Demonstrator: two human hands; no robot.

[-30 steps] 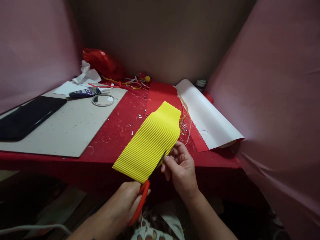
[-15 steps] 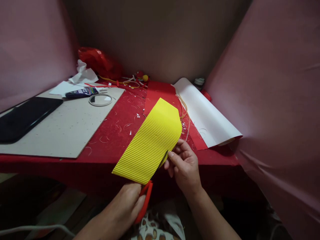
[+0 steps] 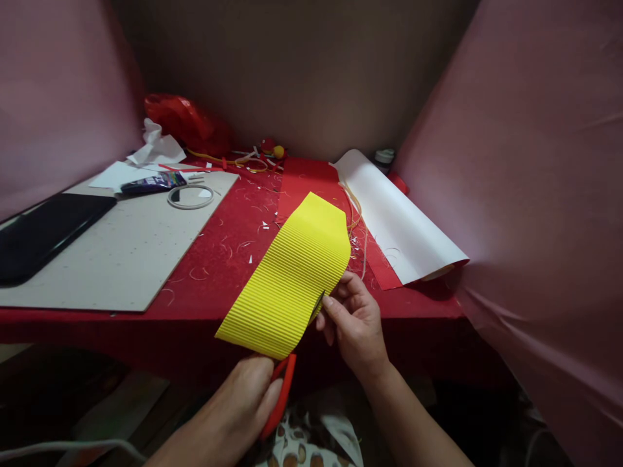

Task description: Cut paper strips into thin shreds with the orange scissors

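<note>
A ridged sheet of yellow corrugated paper [image 3: 292,272] is held up in front of me, tilted, above the table's front edge. My right hand [image 3: 353,318] pinches its right edge between thumb and fingers. Red-handled scissors [image 3: 281,399] are gripped in my left hand [image 3: 250,395], just under the sheet's lower end. Their dark blade shows at the right edge of the paper, close to my right thumb; the rest of the blades is hidden behind the sheet.
A grey board [image 3: 146,259] at left bears a dark phone-like slab [image 3: 53,233], a tube [image 3: 153,183] and a ring [image 3: 190,196]. Rolled white-backed red paper [image 3: 399,220] lies right. Beyond are a red plastic bag [image 3: 185,123] and scraps. Pink sheeting [image 3: 540,194] hangs on both sides.
The scissor blade shows a little less at the paper's edge and sits more closed. Both hands keep nearly the same grip; the whole view has shifted slightly.
</note>
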